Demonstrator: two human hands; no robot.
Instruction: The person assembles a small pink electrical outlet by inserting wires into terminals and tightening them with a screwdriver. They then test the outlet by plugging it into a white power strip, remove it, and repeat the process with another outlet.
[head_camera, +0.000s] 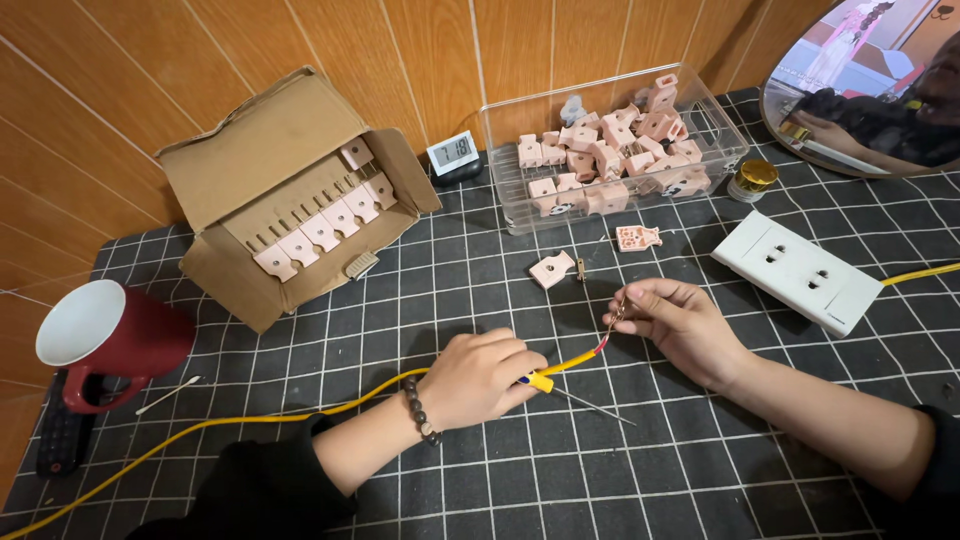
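Left hand (478, 378) is clamped on the yellow cable (300, 412) and a small screwdriver (575, 397), over the mat (600, 470). Right hand (680, 325) pinches the stripped wire ends (612, 322). Cable looks light and floppy, strands seem fragile, so best gripped on the insulation.

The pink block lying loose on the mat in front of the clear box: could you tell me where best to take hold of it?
Pinch the pink block across its two long flat edges, coming straight down from above. It lies flat on the mat, standing clear except for a small part by its right end, so the edges are free; the right hand is nearest.
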